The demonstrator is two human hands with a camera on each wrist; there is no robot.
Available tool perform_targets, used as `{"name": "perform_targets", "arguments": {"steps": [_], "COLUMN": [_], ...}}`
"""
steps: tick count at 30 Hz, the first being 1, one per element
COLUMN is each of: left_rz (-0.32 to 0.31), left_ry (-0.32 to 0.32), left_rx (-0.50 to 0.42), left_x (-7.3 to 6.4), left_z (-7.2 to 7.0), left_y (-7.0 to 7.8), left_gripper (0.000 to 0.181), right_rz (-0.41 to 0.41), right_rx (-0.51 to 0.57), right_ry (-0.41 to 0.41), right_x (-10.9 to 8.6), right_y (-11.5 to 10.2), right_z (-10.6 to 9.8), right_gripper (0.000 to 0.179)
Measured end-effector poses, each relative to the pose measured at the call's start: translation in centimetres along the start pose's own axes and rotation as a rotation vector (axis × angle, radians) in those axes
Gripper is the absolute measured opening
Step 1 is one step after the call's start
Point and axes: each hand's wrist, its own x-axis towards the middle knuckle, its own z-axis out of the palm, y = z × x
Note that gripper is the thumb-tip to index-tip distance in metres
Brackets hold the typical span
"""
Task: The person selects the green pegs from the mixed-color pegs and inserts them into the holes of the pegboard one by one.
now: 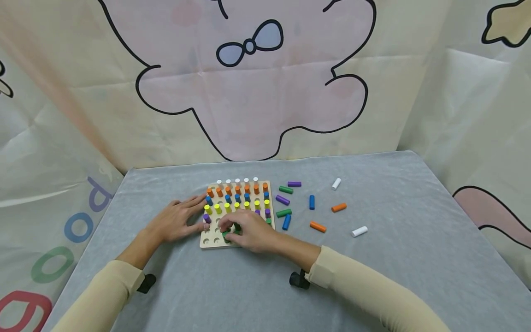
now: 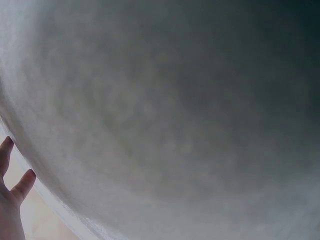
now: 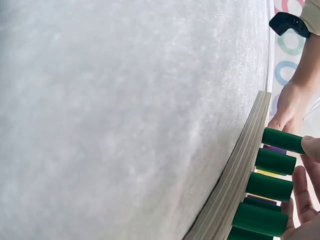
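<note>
A light wooden pegboard (image 1: 210, 245) lies on the table with rows of white, orange, blue, yellow, purple and green pegs standing in it. My left hand (image 1: 180, 219) rests at its left edge, fingers stretched out, the thumb by the purple peg (image 1: 207, 218). Over the board's front rows, my right hand (image 1: 255, 233) pinches a green peg (image 3: 282, 140) that stands upright at the board. Up close in the right wrist view, the thumb (image 3: 311, 148) is on that peg's top. More green pegs (image 3: 270, 186) stand beside it. The right hand hides part of the front rows.
Loose pegs lie right of the board, among them a purple peg (image 1: 294, 184), a blue peg (image 1: 312, 202), an orange peg (image 1: 318, 226) and a white peg (image 1: 359, 231). Grey cloth (image 1: 394, 276) covers the table, and a printed curtain (image 1: 257, 101) hangs behind it.
</note>
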Motion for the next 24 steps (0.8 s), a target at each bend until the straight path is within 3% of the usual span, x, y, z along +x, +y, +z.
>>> {"name": "perform_targets", "arguments": {"steps": [18,24], "left_rz": [0.005,-0.003], "left_ry": [-0.013,-0.014], "left_rx": [-0.009,-0.003], "left_x": [0.1,0.1], "left_z": [0.0,-0.1], "left_y": [-0.2,-0.2], "left_gripper": [0.085,0.085], "right_rz": [0.034,0.015], "right_rx": [-0.013,0.015], "right_ry": [-0.019,-0.005], "right_x": [0.3,0.2], "right_y": [-0.1,0.1], "right_z": [-0.1,-1.6], "right_gripper": [0.029,0.027]}}
